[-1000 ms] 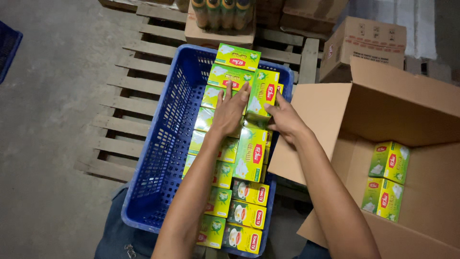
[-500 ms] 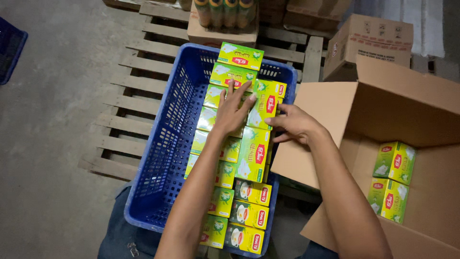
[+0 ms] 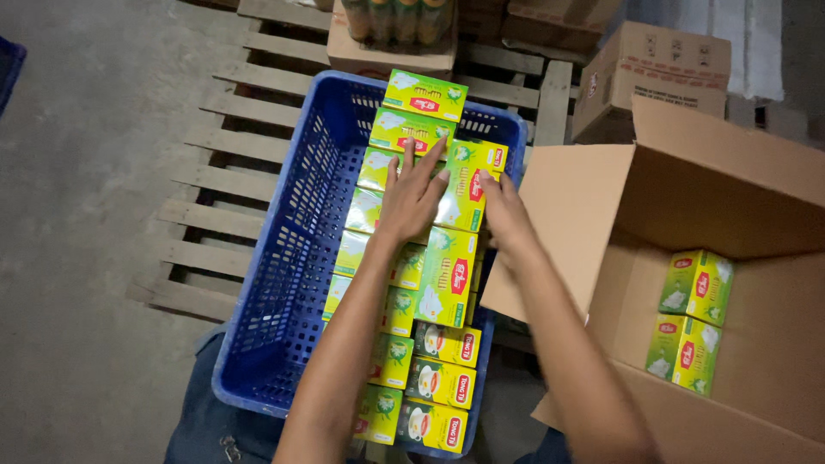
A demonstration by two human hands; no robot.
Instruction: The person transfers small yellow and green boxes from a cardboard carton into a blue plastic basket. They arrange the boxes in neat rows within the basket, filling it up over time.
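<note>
A blue plastic crate [image 3: 284, 283] holds several green-and-yellow tea boxes in rows. My left hand [image 3: 411, 196] lies flat, fingers spread, on top of the boxes in the middle row. My right hand [image 3: 504, 215] grips the right side of one upright tea box [image 3: 468, 185] by the crate's right wall. Another tea box [image 3: 425, 94] rests tilted on the crate's far rim.
An open cardboard carton [image 3: 730, 283] stands to the right with two tea boxes [image 3: 692, 318] inside. The crate sits on a wooden pallet [image 3: 215, 198]. More cardboard boxes [image 3: 657, 73] and a tray of bottles [image 3: 395, 34] stand at the back. Bare concrete floor lies on the left.
My right hand pulled back toward the carton, then returned to the upright tea box at the crate's right side. My left hand stayed flat on the boxes.
</note>
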